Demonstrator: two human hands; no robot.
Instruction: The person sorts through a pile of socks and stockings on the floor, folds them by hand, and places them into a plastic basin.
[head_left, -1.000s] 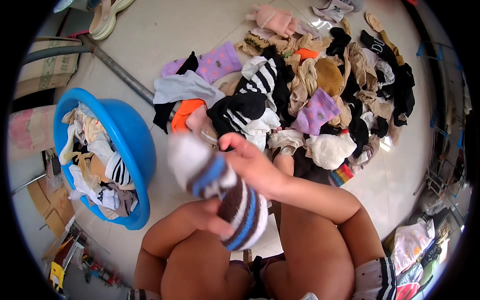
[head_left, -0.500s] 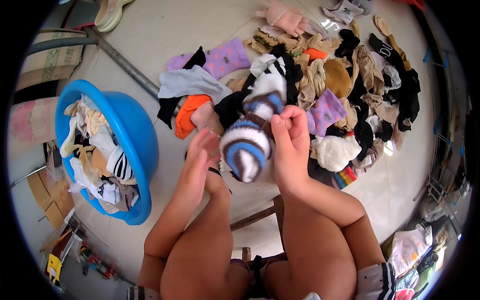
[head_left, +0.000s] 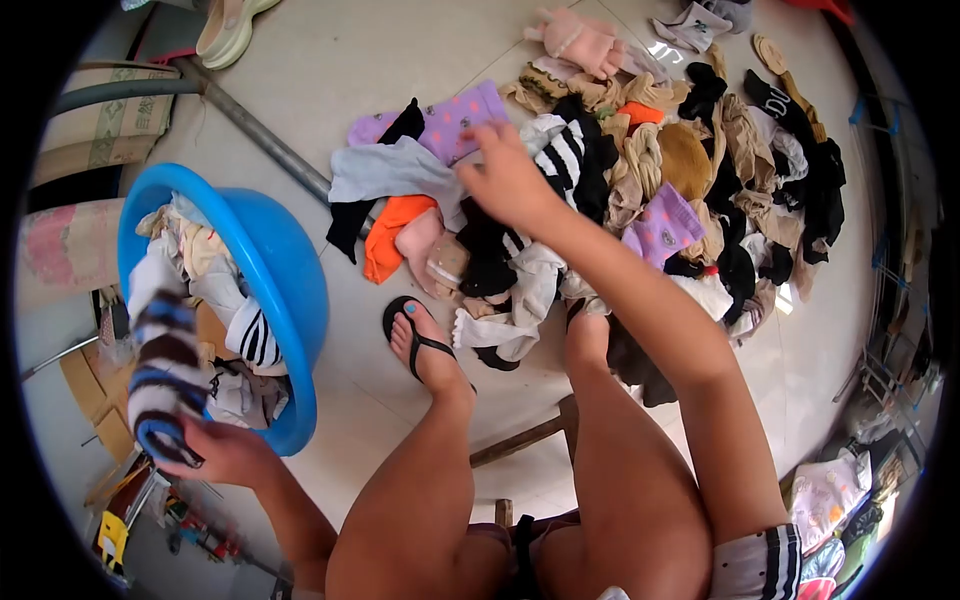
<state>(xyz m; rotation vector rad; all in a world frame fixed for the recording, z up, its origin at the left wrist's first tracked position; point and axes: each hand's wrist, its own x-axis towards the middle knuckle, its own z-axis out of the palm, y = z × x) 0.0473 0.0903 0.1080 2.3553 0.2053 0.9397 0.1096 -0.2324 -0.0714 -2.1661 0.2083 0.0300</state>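
Observation:
My left hand is closed on the end of a fuzzy sock striped in blue, brown and white. That sock hangs over the near-left rim of a blue basin, which holds several light-coloured socks. Above the pile on the floor, my right hand has its fingers apart and nothing in them. Closest to it are a lilac patterned sock, a light grey sock and a black-and-white striped sock. An orange sock lies just left of these darker pieces.
More socks spread to the right, among them beige ones and a purple one. A metal pole lies behind the basin. My foot in a black flip-flop rests before the pile. Bags stand at lower right.
My left hand has carried the striped sock from above the pile leftward to the basin. My right hand has let go of it and moved up and left over the pile.

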